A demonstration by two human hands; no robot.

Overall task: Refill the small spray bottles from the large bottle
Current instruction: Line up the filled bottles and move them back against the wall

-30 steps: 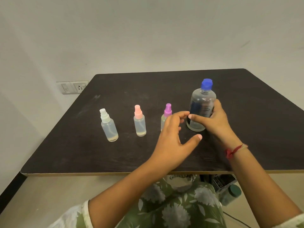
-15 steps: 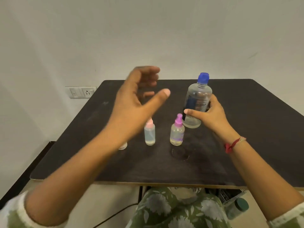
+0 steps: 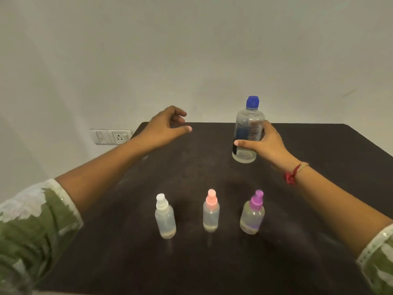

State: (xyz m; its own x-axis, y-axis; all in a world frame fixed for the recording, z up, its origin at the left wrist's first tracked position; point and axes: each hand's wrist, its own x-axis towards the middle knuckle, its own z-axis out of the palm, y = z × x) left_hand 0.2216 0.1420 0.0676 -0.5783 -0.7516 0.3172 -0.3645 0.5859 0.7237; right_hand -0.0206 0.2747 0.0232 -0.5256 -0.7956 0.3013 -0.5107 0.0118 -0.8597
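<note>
Clear, rounded plastic of the large bottle (image 3: 247, 133) is gripped by the right hand (image 3: 266, 143); the left hand (image 3: 163, 128) is held loosely curled, empty, above the dark matte table (image 3: 319, 188).

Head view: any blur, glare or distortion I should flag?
Head view: the small clear white-capped spray bottle, the pink-capped spray bottle and the purple-capped spray bottle look soft and smeared; the large clear blue-capped bottle is crisper. Head view: even light, no hard glare, faint shadows on the dark table. Head view: wide-angle stretch blurs the green patterned sleeve at lower left.

Head-worn view, forward and down, table (image 3: 212, 269) near
</note>
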